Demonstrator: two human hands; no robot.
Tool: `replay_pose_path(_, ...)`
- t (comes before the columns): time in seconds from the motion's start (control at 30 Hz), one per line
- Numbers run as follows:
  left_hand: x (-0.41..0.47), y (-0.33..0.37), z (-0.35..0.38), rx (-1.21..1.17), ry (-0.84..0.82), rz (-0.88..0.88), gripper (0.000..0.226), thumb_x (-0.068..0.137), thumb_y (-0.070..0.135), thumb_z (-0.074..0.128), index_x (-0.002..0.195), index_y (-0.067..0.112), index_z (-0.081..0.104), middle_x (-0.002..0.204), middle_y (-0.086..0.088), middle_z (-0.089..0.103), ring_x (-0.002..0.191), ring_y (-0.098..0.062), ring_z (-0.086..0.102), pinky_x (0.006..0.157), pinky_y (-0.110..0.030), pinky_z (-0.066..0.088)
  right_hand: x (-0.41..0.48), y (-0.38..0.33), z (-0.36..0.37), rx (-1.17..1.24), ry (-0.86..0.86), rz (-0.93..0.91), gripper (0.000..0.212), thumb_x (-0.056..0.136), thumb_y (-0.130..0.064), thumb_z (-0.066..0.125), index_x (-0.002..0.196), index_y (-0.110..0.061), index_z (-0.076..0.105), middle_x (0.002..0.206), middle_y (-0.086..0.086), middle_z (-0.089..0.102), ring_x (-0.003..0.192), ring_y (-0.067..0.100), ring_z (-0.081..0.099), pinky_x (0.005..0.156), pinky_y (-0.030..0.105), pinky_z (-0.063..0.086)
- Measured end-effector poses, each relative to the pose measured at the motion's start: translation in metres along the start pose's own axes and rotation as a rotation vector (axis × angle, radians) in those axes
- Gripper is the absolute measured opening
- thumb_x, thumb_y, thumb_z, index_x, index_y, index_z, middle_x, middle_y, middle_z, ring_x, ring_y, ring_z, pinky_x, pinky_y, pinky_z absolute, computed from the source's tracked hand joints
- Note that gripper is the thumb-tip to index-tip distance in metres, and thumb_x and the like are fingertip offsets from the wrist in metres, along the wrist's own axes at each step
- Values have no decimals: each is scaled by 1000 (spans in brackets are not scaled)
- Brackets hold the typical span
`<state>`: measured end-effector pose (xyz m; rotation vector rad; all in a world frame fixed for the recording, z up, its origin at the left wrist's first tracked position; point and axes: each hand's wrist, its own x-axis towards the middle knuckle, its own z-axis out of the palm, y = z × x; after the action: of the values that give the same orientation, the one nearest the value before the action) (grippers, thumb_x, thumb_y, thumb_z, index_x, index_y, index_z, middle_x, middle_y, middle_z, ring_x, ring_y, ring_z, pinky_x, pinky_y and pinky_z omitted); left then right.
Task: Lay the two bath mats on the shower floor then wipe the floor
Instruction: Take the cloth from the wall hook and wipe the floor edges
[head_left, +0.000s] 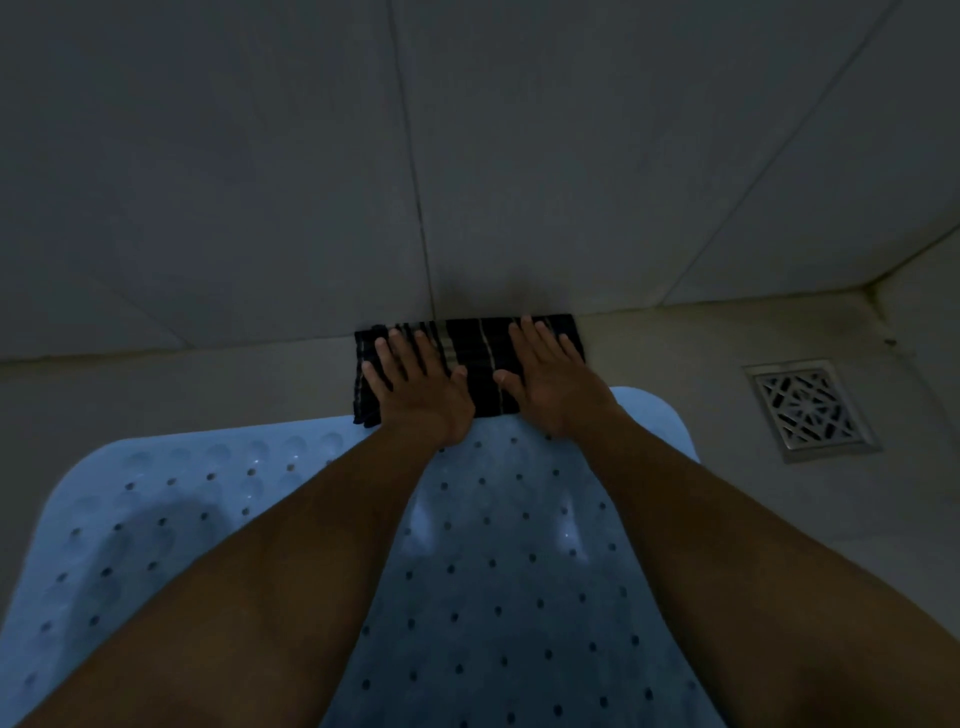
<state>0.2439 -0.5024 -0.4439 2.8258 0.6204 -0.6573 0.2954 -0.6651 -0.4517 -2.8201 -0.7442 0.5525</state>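
Shower floor with mat and cloth
Blue holed bath mat near; dark striped cloth against far wall; drain grate right.

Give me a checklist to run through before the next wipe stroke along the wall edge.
1. Both hands flat on the cloth: ok; left hand and right hand press the dark striped cloth.
2. Cloth on bare floor: ok, beyond the blue mat, against the wall.
3. Path toward the drain: ok, floor strip is bare.
4. Mat lying flat: ok where visible.
5. Second mat laid: cannot tell, only one shows.
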Motion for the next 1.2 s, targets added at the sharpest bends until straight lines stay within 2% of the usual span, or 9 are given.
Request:
replay_pose_path(0.3,-1,49,12,4,41,-2,73,104,51,9,156,7,-18,161,-21,-26,148,-38,-26,118,-56,-17,-13,40,-5,-20,16,62,68,106,-51,15,157,-15,-10,165,4,-15,152,16,-15,119,32,-13)
replay_pose_path(0.57,-8,77,20,-5,92,123,71,105,49,10,156,6,-15,162,-22,-21,149,-39,-22,119,-56,-14,-23,68,-14,-14,-25,167,70,105,-51,16,157,-14,-13,165,6,-18,152,17,-16,120,35,-11)
replay_pose_path(0.7,-9,99,21,-1,71,122,72,105,49,11,156,6,-16,162,-22,-22,149,-38,-23,117,-55,-17,-26,84,-19,18,-39,203,71,105,-51,19,157,-14,-12,165,7,-18,152,19,-16,120,37,-10)
replay_pose_path(1.0,-6,94,9,26,-51,111,80,102,60,12,155,11,-22,161,-15,-31,148,-30,-29,120,-51,-17,-26,72,-21,135,8,243,69,107,-41,27,158,-12,-10,165,11,-16,152,24,-15,120,43,-12)
replay_pose_path(1.1,-9,90,11,-14,-11,140,79,102,59,13,156,12,-20,162,-16,-27,149,-30,-26,120,-49,-16,-28,70,-23,138,10,229,66,107,-40,27,159,-16,-6,165,12,-16,152,25,-16,120,44,-12)
replay_pose_path(1.2,-10,92,21,10,47,162,74,103,55,8,156,11,-19,161,-20,-27,148,-34,-28,119,-53,-17,-29,75,-17,112,32,227,65,107,-45,22,159,-19,-7,165,10,-17,152,22,-17,120,41,-13)
